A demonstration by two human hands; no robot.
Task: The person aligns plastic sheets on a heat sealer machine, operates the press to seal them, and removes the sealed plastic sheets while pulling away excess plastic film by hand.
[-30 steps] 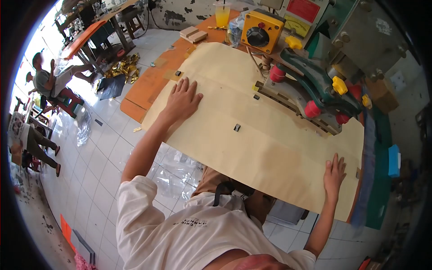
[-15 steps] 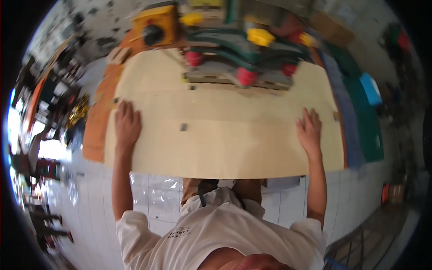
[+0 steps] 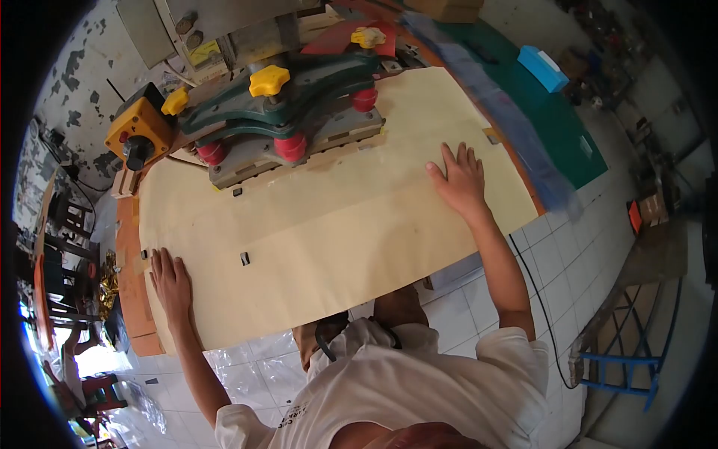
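A wide, pale cream sheet (image 3: 314, 254) lies flat on an orange-brown board, under a machine press head with green arms (image 3: 292, 101). My left hand (image 3: 170, 283) rests palm down near the sheet's left edge, fingers extended, beside a small dark block (image 3: 144, 254). Toward the right side of the sheet, my right hand (image 3: 460, 179) lies flat with its fingers and thumb spread. Neither hand grips anything. Two more small dark pieces, one a small block (image 3: 244, 259), sit on the sheet between my hands and the machine.
Yellow star knobs (image 3: 269, 80) and red round parts (image 3: 290, 147) are on the machine. An orange control box (image 3: 138, 131) with a black knob stands at left. On the right are a green mat (image 3: 516, 90), a light-blue box (image 3: 542, 69) and a blue metal frame (image 3: 621, 363).
The whole view has turned, so the machine and sheet now appear slanted and shifted left. Both hands stay on the sheet; my right thumb is spread wider from the fingers.
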